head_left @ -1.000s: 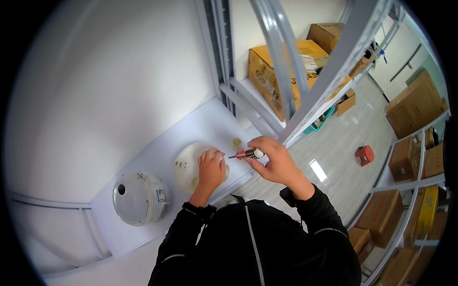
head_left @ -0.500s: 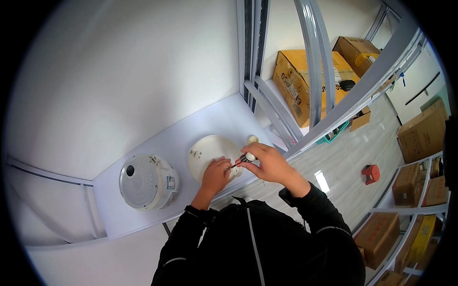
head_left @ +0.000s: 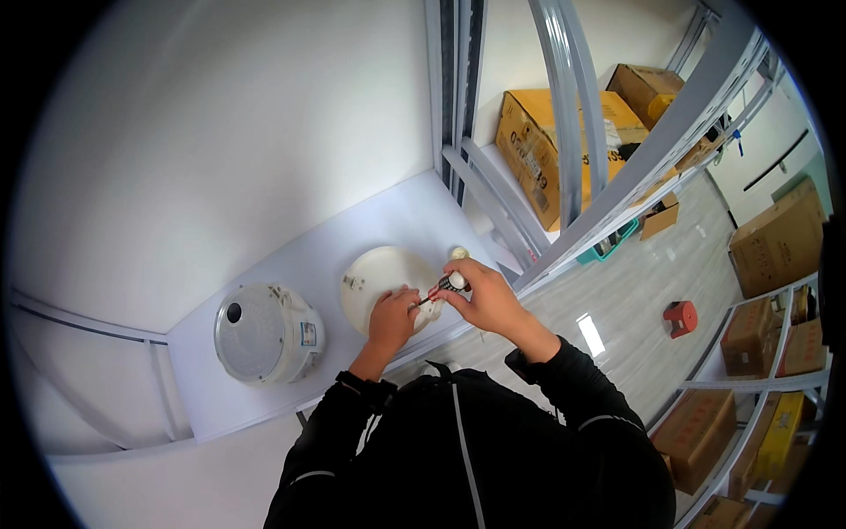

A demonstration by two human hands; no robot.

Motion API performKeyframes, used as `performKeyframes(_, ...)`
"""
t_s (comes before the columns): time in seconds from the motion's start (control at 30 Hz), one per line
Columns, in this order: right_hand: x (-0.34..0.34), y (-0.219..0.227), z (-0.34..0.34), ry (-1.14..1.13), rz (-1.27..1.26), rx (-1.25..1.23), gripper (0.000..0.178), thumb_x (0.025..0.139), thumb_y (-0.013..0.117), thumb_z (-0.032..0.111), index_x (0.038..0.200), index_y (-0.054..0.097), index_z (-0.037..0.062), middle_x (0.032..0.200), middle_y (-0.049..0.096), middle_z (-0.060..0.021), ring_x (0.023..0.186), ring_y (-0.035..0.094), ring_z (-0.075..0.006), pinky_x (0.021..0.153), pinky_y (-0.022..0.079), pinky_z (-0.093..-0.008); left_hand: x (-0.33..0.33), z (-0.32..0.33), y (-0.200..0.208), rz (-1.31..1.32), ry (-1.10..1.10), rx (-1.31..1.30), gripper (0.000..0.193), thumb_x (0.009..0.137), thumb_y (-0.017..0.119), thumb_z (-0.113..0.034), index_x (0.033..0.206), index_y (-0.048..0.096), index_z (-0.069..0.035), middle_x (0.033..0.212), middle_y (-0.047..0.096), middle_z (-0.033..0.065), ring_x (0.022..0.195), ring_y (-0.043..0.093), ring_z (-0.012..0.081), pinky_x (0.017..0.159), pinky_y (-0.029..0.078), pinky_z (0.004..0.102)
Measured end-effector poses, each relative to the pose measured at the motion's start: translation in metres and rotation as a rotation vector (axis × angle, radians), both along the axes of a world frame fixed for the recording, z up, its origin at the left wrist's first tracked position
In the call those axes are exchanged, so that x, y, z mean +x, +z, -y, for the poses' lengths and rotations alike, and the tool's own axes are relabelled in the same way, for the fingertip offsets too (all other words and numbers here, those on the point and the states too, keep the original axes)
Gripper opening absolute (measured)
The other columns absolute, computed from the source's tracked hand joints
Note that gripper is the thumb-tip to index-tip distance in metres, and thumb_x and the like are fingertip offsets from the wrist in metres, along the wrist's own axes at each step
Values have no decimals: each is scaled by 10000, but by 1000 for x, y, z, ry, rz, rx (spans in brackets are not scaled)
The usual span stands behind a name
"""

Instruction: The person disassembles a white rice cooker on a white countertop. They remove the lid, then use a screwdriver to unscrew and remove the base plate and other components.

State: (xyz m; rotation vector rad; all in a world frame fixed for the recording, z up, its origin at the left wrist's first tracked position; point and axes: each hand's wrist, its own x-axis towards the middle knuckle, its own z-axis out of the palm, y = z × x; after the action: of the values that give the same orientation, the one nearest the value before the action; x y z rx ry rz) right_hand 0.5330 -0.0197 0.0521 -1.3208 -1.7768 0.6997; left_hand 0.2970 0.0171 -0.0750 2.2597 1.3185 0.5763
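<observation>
A shallow round cream-white plastic part (head_left: 370, 276), with dark marks at its left, lies on the grey-white shelf near its front edge. My right hand (head_left: 490, 298) is closed round the red-and-black handle of a screwdriver (head_left: 445, 285), whose thin shaft slants down and left onto this part. Over the part's front side, my left hand (head_left: 393, 319) has its fingers bent together beside the screwdriver tip; what they pinch is too small to tell. A small round cream piece (head_left: 459, 253) sits just beyond my right hand. Left of the part stands a white appliance body (head_left: 271, 333) with a grey round face.
Metal uprights (head_left: 564, 115) and a slanting rail border the shelf (head_left: 256, 264) on the right. Behind them sits a yellow-brown carton (head_left: 529, 163). Farther right, a red stool (head_left: 680, 319) stands on the floor, near racks of cardboard boxes (head_left: 696, 436).
The whole view has shifted slightly. The screwdriver handle has turned a little in my right hand and tilts more steeply; both hands stay at the round part.
</observation>
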Motion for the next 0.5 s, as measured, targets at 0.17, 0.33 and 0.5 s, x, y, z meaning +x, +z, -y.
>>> performKeyframes(0.17, -1, -10, 0, 1, 23, 73, 394, 894, 837, 198, 1201, 649, 37, 1093, 719, -161, 934, 700, -391, 822, 569, -445, -1, -1, -2, 1, -12, -4, 185, 886, 787, -101, 1060, 723, -95, 1283, 755, 57, 1349, 634, 285, 1139, 455, 502)
performKeyframes(0.33, 5, -6, -5, 144, 157, 251, 355, 881, 776, 89, 1205, 639, 43, 1135, 687, -149, 923, 697, -396, 826, 575, -455, -1, -1, 0, -1, -12, -22, 162, 896, 783, -106, 1044, 718, -101, 1289, 754, 46, 1354, 632, 282, 1141, 452, 502)
performKeyframes(0.5, 0, 5, 0, 160, 314, 223, 362, 871, 721, 54, 1219, 624, 62, 1164, 647, -144, 890, 706, -399, 786, 588, -467, -2, -3, 0, -11, -5, -26, 140, 909, 770, -122, 1036, 715, -107, 1282, 755, 48, 1361, 625, 283, 1138, 449, 503)
